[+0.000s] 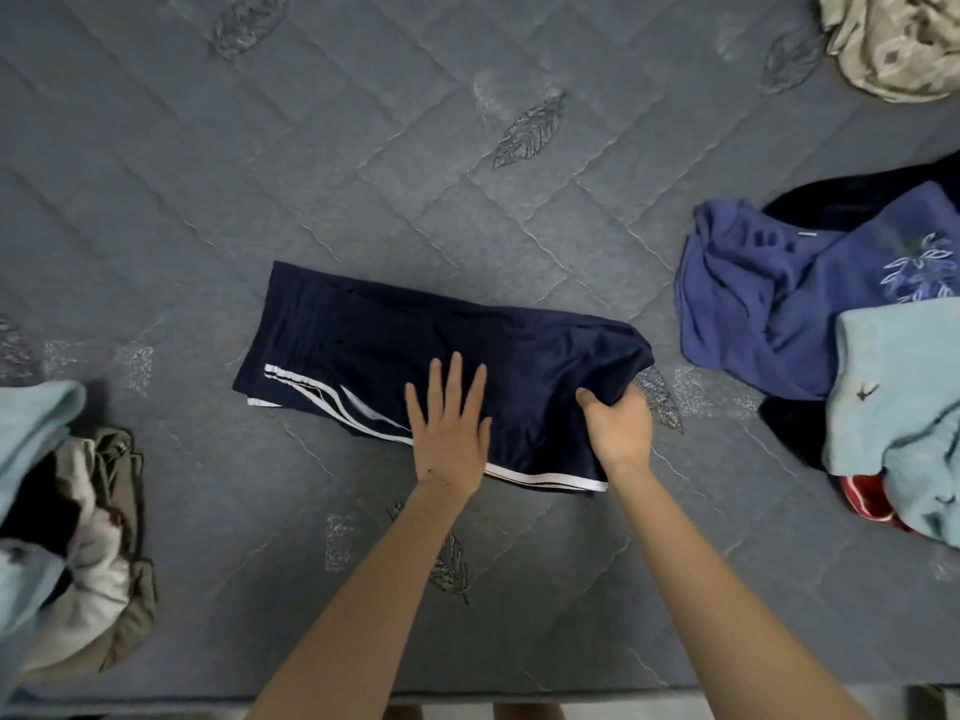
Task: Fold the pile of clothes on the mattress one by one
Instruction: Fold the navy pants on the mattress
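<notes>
Hands on navy shorts (pixel 395 340), middle of the quilted mattress (pixel 208 174).
The left hand (pixel 449 433) lies flat with straight fingers on the shorts; at its 3 o'clock the right hand (pixel 618 433) grips their bunched end. A heap of clothes (pixel 93 563) lies at 8 o'clock, a pile of clothes (pixel 810 304) at 3 o'clock, a beige patterned cloth (pixel 893 39) at 1 o'clock.

Bare hands and forearms, head-camera view.
Left hand (pixel 449 428) and right hand (pixel 618 431) bare; left forearm (pixel 374 589) and right forearm (pixel 727 589) bare from wrist back to frame edge. Small dark speck (pixel 430 470) on left wrist, just behind the grip. Parts of two bare legs (pixel 402 712) well behind both hands, at bottom edge.
</notes>
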